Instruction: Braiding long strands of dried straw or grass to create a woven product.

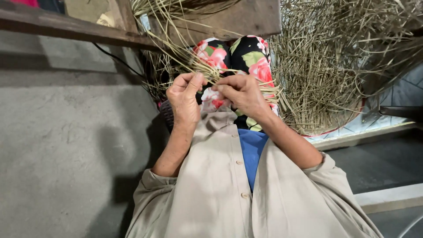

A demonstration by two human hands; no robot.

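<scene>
My left hand (184,98) and my right hand (241,95) are raised close together over my lap, both pinching thin dry straw strands (210,71) that run up and left from my fingers. The strands cross between the two hands. Under the hands lies floral fabric (253,59), black with pink and red flowers, over my knees. A beige buttoned shirt (220,185) over a blue top fills the lower middle.
A big heap of dry straw (326,66) lies right of my hands. A wooden beam (79,28) crosses the top left, with a black cable (116,59) under it. Grey concrete floor (66,145) spreads left; a concrete step (387,198) sits at the right.
</scene>
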